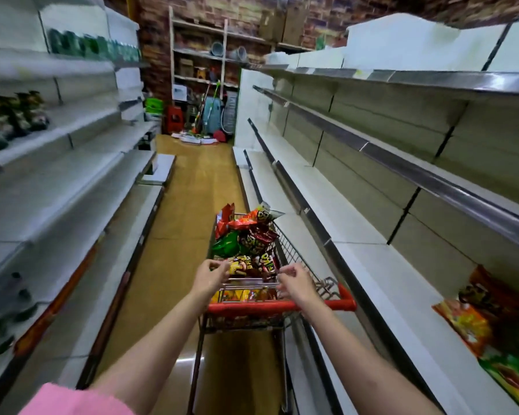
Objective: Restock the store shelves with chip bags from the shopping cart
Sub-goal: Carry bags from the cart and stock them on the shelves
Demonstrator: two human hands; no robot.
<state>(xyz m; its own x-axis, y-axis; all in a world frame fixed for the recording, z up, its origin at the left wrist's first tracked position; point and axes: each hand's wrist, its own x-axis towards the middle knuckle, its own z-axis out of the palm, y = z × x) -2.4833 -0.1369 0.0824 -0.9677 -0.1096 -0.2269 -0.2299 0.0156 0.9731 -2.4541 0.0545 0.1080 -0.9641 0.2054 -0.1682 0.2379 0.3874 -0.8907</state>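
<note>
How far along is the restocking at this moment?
Early. Done: a few chip bags lie on the right shelf. In hand: both the left hand and right hand reach over the red handle into the cart, fingers curled, no bag clearly gripped. Left: the cart's heaped bags; most right shelving is bare.

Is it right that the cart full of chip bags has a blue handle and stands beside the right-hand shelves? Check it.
Not quite: the head view shows the cart's handle is red, not blue. The rest holds: the cart is full of chip bags and stands beside the right-hand shelves.
</note>
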